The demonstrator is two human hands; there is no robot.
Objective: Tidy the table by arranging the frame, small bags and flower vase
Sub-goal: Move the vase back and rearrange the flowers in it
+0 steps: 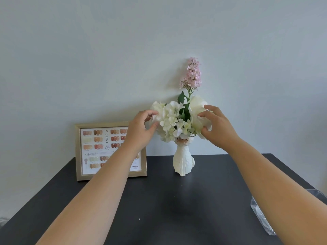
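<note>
White cat-shaped ceramic vase (183,160) stands upright toward the back of the dark matte table (159,209), near the pale wall, just right of the gold-framed colour-sample picture (83,151), which stands upright at the wall. Vase holds a bunch of cream hydrangea-like flowers (172,119) plus one tall pink flower spike (192,72).

Handling, as judged: narrow base, wide top-heavy bouquet, so likely to tip if pushed at the blooms. Glaze looks smooth, probably slippery and breakable. Best hold is around the vase body or neck, not the petals. Blooms look soft and light, likely artificial; they yield to fingers.

Left hand (141,131): fingers curled loosely, thumb and fingertips pinching at the left edge of the cream bloom. Half closed, not clenched.

Right hand (216,128): fingers spread wider, thumb low, cupping the large white petals on the right side. Touching the flowers; not on the vase.

Both hands appear to be shaping the bouquet, not lifting.

Clear plastic small bag (260,214) lies at the table's right edge, partly behind the right forearm, well apart from the vase.
</note>
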